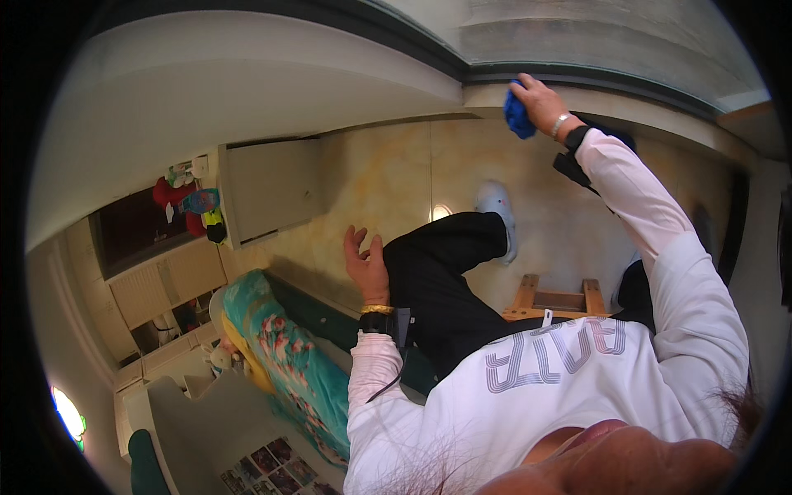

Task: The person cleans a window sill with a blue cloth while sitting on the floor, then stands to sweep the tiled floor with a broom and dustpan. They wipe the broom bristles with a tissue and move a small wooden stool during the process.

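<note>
My right hand [539, 104] is shut on a blue cloth [518, 115] at the window sill [625, 100], just below the dark window frame [557, 77]. The cloth hangs bunched from under the fingers, over the sill's edge. Near my left knee, my left hand [367, 263] hangs with its fingers slightly curled and apart, holding nothing. A glass pane [594, 31] lies beyond the frame.
A wooden stool [560, 300] stands beneath me on the tiled floor [396, 167]. To the left are a bed with a turquoise floral cover [297, 352] and a pale cabinet [269, 189]. A white wall [247, 74] runs along the upper left.
</note>
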A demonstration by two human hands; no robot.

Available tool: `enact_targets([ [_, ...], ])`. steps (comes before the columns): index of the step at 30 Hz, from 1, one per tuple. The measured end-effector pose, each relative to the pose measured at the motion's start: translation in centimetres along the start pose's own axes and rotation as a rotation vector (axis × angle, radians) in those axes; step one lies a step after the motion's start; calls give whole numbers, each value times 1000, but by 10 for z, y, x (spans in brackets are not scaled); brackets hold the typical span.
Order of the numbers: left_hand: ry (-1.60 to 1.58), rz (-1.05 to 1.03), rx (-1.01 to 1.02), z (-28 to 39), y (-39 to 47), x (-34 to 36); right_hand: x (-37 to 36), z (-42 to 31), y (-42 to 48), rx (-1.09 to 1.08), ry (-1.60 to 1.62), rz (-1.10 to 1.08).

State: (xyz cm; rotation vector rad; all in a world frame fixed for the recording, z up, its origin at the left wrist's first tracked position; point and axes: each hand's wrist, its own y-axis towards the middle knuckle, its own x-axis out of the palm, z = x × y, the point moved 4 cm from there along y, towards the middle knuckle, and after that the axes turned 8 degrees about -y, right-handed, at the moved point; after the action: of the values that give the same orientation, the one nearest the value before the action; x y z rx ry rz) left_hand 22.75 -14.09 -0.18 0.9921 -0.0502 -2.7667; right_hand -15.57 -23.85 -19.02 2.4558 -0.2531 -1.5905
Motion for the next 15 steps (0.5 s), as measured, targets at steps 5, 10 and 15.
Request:
enact_targets([
  [5, -3, 5, -39, -12, 1, -7, 22, -57, 62, -370, -107, 56],
  [10, -14, 13, -52, -16, 2, -7, 51, -38, 63, -302, -240, -75],
  [15, -10, -17, -34, -14, 5, -4, 40, -13, 46, -252, -224, -129],
])
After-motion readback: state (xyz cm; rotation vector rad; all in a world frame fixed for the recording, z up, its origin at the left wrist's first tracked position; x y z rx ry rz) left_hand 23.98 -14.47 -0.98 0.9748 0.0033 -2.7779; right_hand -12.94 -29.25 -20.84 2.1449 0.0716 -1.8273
